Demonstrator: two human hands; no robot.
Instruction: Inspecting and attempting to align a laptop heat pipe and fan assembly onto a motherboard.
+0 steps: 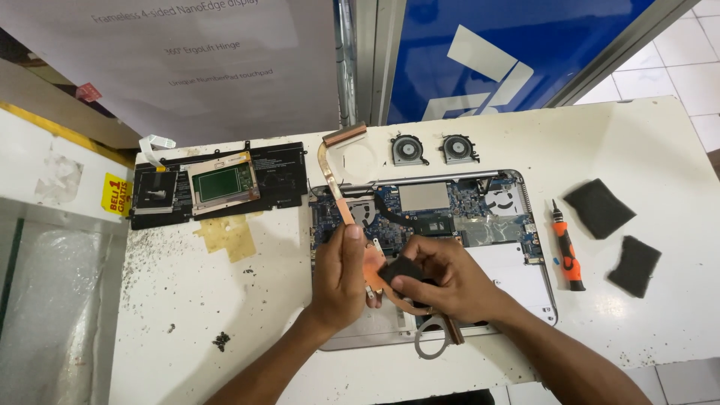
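My left hand (pixel 341 277) gripped the copper heat pipe assembly (pixel 373 264) above the opened laptop (pixel 517 270); my right hand (pixel 442 279) pinched a dark foam pad (pixel 403 270) against its plate.

White table (pixel 645 150) (speckled) — opened laptop (pixel 517 270), screwdriver (pixel 566 246), two fans (pixel 409 149), dark pads (pixel 598 208).
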